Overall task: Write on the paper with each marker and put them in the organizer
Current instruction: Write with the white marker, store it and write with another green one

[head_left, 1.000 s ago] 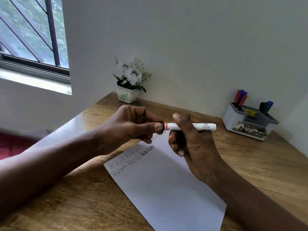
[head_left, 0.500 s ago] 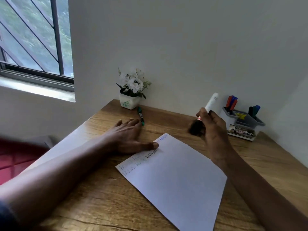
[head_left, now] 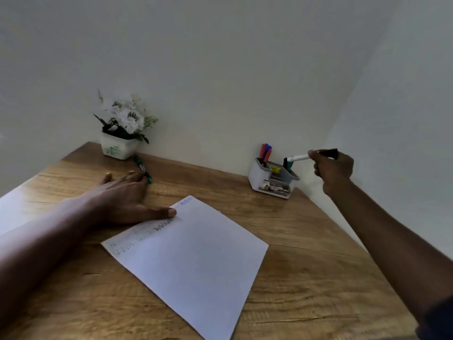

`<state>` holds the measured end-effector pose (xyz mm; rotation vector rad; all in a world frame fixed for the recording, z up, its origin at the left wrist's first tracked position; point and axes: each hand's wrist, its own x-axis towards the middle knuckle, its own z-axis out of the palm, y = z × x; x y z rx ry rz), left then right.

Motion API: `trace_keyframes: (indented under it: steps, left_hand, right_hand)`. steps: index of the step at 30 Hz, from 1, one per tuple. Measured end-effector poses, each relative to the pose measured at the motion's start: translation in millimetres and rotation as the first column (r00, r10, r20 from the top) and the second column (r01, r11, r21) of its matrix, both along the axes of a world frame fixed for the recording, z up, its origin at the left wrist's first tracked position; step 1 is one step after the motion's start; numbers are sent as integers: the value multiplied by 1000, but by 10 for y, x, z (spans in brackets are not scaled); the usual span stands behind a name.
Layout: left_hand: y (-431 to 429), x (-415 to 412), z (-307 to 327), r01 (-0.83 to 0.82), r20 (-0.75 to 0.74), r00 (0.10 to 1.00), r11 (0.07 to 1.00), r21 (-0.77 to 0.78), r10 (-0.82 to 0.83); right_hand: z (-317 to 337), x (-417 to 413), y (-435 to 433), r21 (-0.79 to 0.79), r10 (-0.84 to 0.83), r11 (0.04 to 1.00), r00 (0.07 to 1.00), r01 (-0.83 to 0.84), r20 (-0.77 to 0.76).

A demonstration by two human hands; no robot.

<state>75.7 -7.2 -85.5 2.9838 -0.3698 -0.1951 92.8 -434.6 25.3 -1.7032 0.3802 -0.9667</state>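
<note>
Above organizer [head_left: 270,179] | right hand [head_left: 333,168] grips marker [head_left: 298,158] | left hand [head_left: 122,200] flat

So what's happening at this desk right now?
A person sits at a wooden desk. The right hand holds a white marker over the grey organizer, which already has several markers standing in it. The left hand lies flat on the desk, thumb at the edge of the paper, which has some writing near its top. A green marker lies by the flower pot, at the left fingertips.
</note>
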Motion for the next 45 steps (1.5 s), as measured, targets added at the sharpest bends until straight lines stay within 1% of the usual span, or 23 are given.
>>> trace_keyframes:
  steps: [2, 4, 6, 8, 12, 14, 16, 18, 20, 22, 24, 26, 27, 28, 30, 32, 33, 34, 35, 37, 39, 41, 45]
  left_hand:
    - [4, 4, -8, 3, 0, 1000, 1000, -2, -3]
    - [8, 15, -6, 2, -4, 1000, 1000, -6, -2]
    - [7, 17, 6, 5, -9, 1000, 1000, -6, -5]
    - [11, 28, 10, 8, -20, 1000, 1000, -4, -8]
    - [17, 74, -20, 12, -8, 1000, 1000, -2, -12]
    - [21, 88, -32, 11, 1, 1000, 1000, -7, -11]
    - [22, 99, -40, 14, 6, 1000, 1000, -6, -14]
    - [26, 119, -40, 12, 0, 1000, 1000, 2, -12]
    - [31, 141, -46, 13, -3, 1000, 1000, 5, -12]
    - [33, 152, -54, 18, -1, 1000, 1000, 4, -18]
    - [35, 146, -51, 21, -1, 1000, 1000, 5, -21]
    - [26, 124, -40, 22, 8, 1000, 1000, 7, -22]
    - [23, 103, -31, 23, 17, 1000, 1000, 5, -24]
    - [13, 87, -25, 25, 27, 999, 1000, 1, -25]
    - [19, 73, -17, 15, 31, 999, 1000, -7, -15]
    - [18, 63, -17, 7, 22, 1000, 1000, -9, -7]
    - [22, 50, -21, 1, 20, 1000, 1000, -7, -1]
    - [32, 38, -24, -7, 20, 1000, 1000, -3, 7]
    - [40, 20, -20, -13, 19, 1000, 1000, 1, 13]
    - [45, -2, -28, -19, 17, 1000, 1000, 11, 19]
    - [52, -8, -45, -19, 25, 1000, 1000, 10, 18]
    - [59, 2, -56, -14, 43, 999, 1000, -2, 14]
    - [78, 43, -112, -8, 65, 998, 1000, -22, 9]
  right_hand:
    - [63, 133, -135, -16, -56, 998, 998, 56, -3]
    - [57, 307, -261, -66, -107, 992, 994, 105, -28]
    - [-9, 513, -411, -120, -161, 982, 982, 149, -102]
    - [-99, 720, -514, -152, -173, 978, 961, 142, -217]
    - [-232, 980, -517, -230, -176, 970, 885, 81, -430]
    - [-277, 1041, -475, -279, -200, 958, 846, 63, -495]
    - [-309, 1052, -430, -338, -243, 939, 824, 67, -512]
    - [-334, 1040, -403, -383, -278, 920, 816, 76, -506]
    - [-345, 1014, -396, -392, -292, 916, 819, 90, -494]
    - [-347, 956, -374, -390, -313, 911, 844, 136, -435]
    - [-350, 841, -281, -401, -329, 897, 888, 187, -321]
    - [-368, 723, -118, -472, -341, 850, 927, 232, -158]
    - [-376, 658, 12, -514, -319, 823, 945, 241, -69]
    - [-391, 599, 151, -557, -264, 801, 965, 222, 5]
    - [-433, 517, 506, -600, -91, 793, 995, 101, 46]
    - [-481, 474, 894, -554, 106, 824, 992, -123, -62]
    - [-501, 452, 1114, -502, 216, 825, 965, -261, -146]
    - [-518, 450, 1340, -436, 316, 809, 917, -394, -243]
    - [-533, 468, 1557, -384, 381, 776, 857, -500, -347]
    - [-560, 556, 1956, -334, 434, 689, 736, -643, -520]
    - [-573, 684, 2343, -339, 445, 610, 663, -717, -602]
    - [-587, 850, 2688, -370, 422, 564, 643, -738, -640]
    - [-634, 1157, 3187, -396, 326, 519, 603, -758, -728]
